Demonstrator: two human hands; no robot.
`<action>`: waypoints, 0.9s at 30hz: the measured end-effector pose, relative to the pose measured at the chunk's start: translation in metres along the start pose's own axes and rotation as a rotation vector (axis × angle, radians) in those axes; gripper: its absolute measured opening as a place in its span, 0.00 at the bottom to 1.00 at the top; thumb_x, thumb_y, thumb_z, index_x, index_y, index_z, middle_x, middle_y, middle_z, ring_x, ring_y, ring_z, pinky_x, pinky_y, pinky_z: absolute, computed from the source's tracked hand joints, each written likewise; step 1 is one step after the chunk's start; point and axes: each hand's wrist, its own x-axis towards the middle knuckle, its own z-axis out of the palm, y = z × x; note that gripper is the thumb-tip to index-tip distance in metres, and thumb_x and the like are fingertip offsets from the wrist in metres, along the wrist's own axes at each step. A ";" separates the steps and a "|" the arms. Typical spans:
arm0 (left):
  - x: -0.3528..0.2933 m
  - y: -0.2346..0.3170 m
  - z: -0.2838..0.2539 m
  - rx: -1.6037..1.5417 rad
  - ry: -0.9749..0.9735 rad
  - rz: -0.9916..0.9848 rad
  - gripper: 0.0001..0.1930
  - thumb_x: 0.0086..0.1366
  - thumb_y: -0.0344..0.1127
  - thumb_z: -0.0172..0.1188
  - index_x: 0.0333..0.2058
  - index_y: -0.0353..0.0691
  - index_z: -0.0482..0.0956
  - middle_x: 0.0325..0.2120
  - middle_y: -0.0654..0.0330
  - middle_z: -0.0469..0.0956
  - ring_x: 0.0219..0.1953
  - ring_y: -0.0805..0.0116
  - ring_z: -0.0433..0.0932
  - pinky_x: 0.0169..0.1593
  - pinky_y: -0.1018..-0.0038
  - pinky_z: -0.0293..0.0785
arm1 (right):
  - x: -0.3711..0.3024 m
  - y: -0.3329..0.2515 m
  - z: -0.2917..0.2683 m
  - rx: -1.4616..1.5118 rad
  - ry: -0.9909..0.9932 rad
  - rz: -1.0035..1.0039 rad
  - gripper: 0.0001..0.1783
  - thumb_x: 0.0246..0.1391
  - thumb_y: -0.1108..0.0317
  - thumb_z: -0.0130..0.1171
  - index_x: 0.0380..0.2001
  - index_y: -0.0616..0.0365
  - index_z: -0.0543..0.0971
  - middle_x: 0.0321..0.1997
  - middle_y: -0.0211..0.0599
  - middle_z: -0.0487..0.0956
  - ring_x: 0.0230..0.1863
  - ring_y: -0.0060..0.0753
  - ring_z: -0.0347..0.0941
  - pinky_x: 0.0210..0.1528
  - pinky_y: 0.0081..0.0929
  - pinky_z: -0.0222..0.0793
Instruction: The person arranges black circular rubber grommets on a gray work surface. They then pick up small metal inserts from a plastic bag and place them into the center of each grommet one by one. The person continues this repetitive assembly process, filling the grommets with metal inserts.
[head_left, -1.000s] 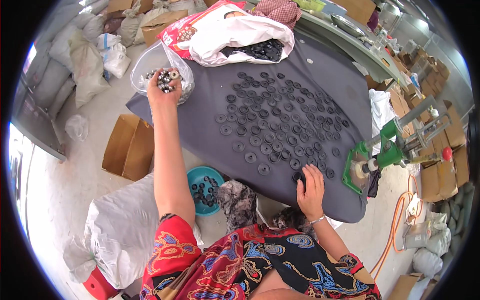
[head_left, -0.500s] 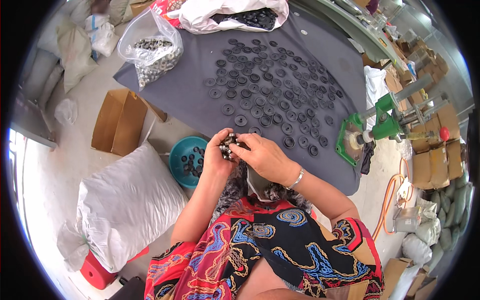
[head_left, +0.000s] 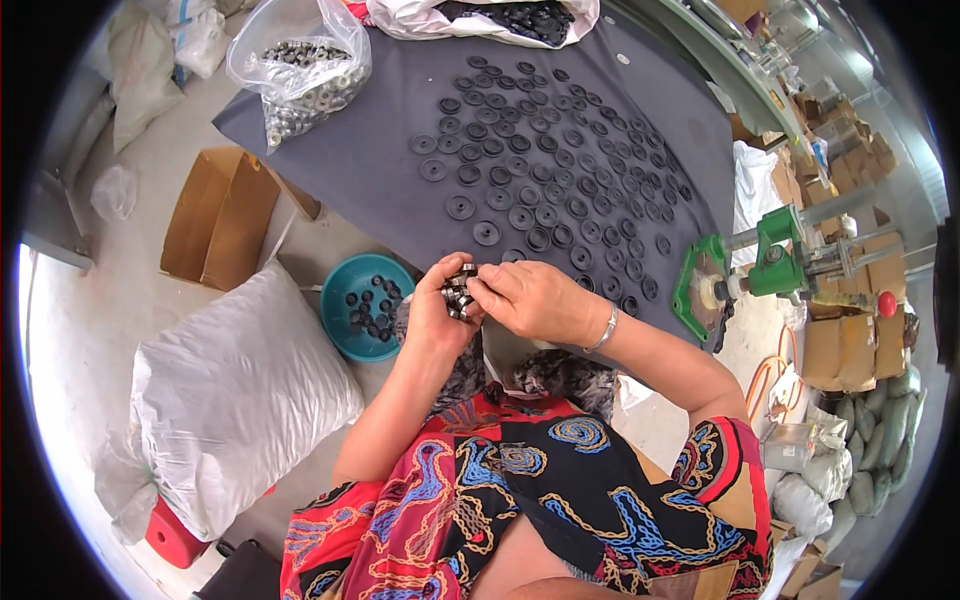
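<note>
A small heap of shiny metal bearings [head_left: 459, 291] rests in my left hand [head_left: 432, 318], its fingers curled round them at the near edge of the table. My right hand [head_left: 545, 302] reaches in from the right, fingers bent and pressed together against the bearings; whatever they pinch is hidden. Beyond both hands, many black round wheels [head_left: 537, 239] with centre holes lie flat in loose rows across the grey-covered table [head_left: 350, 170]. A clear plastic bag [head_left: 318, 95] of similar metal pieces stands at the table's far left.
A green hand press [head_left: 778, 252] with a red knob stands right of the wheels. On the left are a teal basin [head_left: 334, 333] holding black pieces, a cardboard box [head_left: 218, 218] and a stuffed white sack [head_left: 235, 390]. A white bag [head_left: 420, 22] of black parts lies at the back.
The whole view has shifted a little. My right hand's fingers have drawn back slightly from over the heap to its right side. The bearings stay in my left hand.
</note>
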 end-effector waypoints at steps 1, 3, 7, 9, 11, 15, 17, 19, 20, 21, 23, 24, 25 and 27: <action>0.001 0.001 -0.001 -0.018 -0.010 0.000 0.05 0.59 0.35 0.55 0.32 0.42 0.76 0.25 0.63 0.76 0.21 0.73 0.73 0.14 0.80 0.62 | 0.000 0.003 0.005 0.020 0.016 0.004 0.17 0.43 0.70 0.58 0.38 0.66 0.74 0.30 0.37 0.71 0.28 0.32 0.74 0.29 0.27 0.73; 0.002 0.002 -0.009 -0.022 -0.041 0.006 0.06 0.60 0.36 0.54 0.33 0.42 0.75 0.27 0.60 0.76 0.23 0.69 0.74 0.14 0.80 0.62 | 0.007 0.009 0.007 0.131 0.064 0.102 0.18 0.42 0.72 0.60 0.40 0.64 0.74 0.32 0.37 0.72 0.29 0.33 0.75 0.28 0.28 0.73; -0.001 0.011 -0.009 -0.069 -0.098 0.010 0.08 0.62 0.36 0.53 0.37 0.41 0.73 0.29 0.54 0.76 0.27 0.59 0.76 0.16 0.77 0.62 | 0.033 0.038 0.002 0.402 0.162 0.477 0.16 0.42 0.78 0.59 0.39 0.60 0.74 0.33 0.39 0.74 0.26 0.34 0.74 0.27 0.28 0.71; 0.001 0.014 -0.017 -0.112 -0.148 0.012 0.09 0.63 0.37 0.51 0.39 0.40 0.72 0.31 0.51 0.76 0.30 0.54 0.77 0.16 0.77 0.62 | 0.040 0.057 0.009 0.383 0.112 0.505 0.13 0.44 0.77 0.59 0.37 0.61 0.76 0.32 0.38 0.73 0.26 0.36 0.74 0.27 0.28 0.71; 0.001 0.017 -0.018 -0.129 -0.164 0.023 0.10 0.63 0.37 0.51 0.40 0.40 0.72 0.31 0.51 0.76 0.30 0.55 0.77 0.16 0.77 0.62 | 0.043 0.067 0.018 0.342 0.060 0.510 0.12 0.44 0.76 0.59 0.36 0.61 0.77 0.32 0.38 0.73 0.26 0.36 0.74 0.28 0.29 0.71; 0.004 0.018 -0.019 -0.115 -0.159 0.052 0.11 0.64 0.39 0.49 0.40 0.39 0.72 0.31 0.51 0.75 0.30 0.56 0.76 0.16 0.77 0.63 | 0.049 0.071 0.030 0.281 -0.020 0.499 0.10 0.45 0.74 0.59 0.34 0.61 0.78 0.31 0.37 0.73 0.27 0.38 0.74 0.31 0.31 0.71; 0.004 0.020 -0.020 -0.130 -0.167 0.055 0.12 0.64 0.39 0.49 0.41 0.38 0.72 0.31 0.51 0.75 0.30 0.56 0.76 0.16 0.77 0.63 | 0.050 0.073 0.037 0.229 -0.068 0.484 0.09 0.45 0.74 0.59 0.33 0.61 0.78 0.31 0.37 0.73 0.28 0.39 0.74 0.32 0.32 0.71; 0.004 0.021 -0.021 -0.149 -0.178 0.053 0.12 0.64 0.39 0.49 0.41 0.38 0.72 0.31 0.51 0.75 0.30 0.56 0.76 0.17 0.77 0.63 | 0.051 0.074 0.041 0.197 -0.100 0.471 0.09 0.45 0.74 0.59 0.33 0.61 0.79 0.31 0.37 0.73 0.28 0.40 0.74 0.32 0.33 0.71; 0.005 0.022 -0.021 -0.161 -0.187 0.048 0.12 0.64 0.39 0.49 0.41 0.38 0.72 0.31 0.51 0.75 0.30 0.56 0.75 0.17 0.77 0.63 | 0.050 0.074 0.043 0.189 -0.110 0.466 0.09 0.45 0.74 0.59 0.32 0.61 0.79 0.31 0.37 0.73 0.28 0.40 0.74 0.32 0.34 0.71; 0.006 0.021 -0.023 -0.173 -0.196 0.042 0.12 0.64 0.39 0.49 0.41 0.38 0.72 0.31 0.51 0.75 0.31 0.56 0.75 0.17 0.77 0.63 | 0.049 0.075 0.044 0.181 -0.120 0.461 0.08 0.45 0.73 0.59 0.32 0.61 0.79 0.31 0.37 0.73 0.28 0.41 0.74 0.32 0.34 0.71; 0.006 0.021 -0.025 -0.171 -0.208 0.059 0.13 0.64 0.38 0.49 0.42 0.38 0.72 0.32 0.51 0.75 0.31 0.56 0.75 0.17 0.77 0.63 | 0.050 0.077 0.046 0.175 -0.118 0.446 0.08 0.45 0.73 0.59 0.32 0.61 0.79 0.31 0.37 0.73 0.28 0.41 0.74 0.32 0.34 0.71; 0.006 0.021 -0.026 -0.170 -0.213 0.069 0.13 0.64 0.38 0.49 0.42 0.38 0.72 0.32 0.51 0.75 0.31 0.56 0.75 0.17 0.77 0.64 | 0.051 0.078 0.046 0.173 -0.117 0.438 0.08 0.45 0.73 0.59 0.32 0.61 0.79 0.30 0.38 0.73 0.28 0.41 0.74 0.32 0.34 0.71; 0.005 0.021 -0.026 -0.154 -0.219 0.077 0.13 0.64 0.38 0.49 0.43 0.38 0.72 0.32 0.51 0.75 0.31 0.56 0.75 0.17 0.77 0.64 | 0.052 0.079 0.046 0.178 -0.125 0.434 0.08 0.45 0.73 0.59 0.32 0.61 0.79 0.30 0.38 0.73 0.28 0.41 0.74 0.32 0.34 0.71; 0.005 0.021 -0.026 -0.121 -0.232 0.093 0.13 0.64 0.37 0.49 0.43 0.38 0.72 0.32 0.51 0.76 0.31 0.56 0.75 0.18 0.77 0.64 | 0.056 0.079 0.046 0.188 -0.140 0.428 0.08 0.45 0.73 0.59 0.32 0.61 0.79 0.30 0.38 0.73 0.29 0.42 0.74 0.32 0.34 0.71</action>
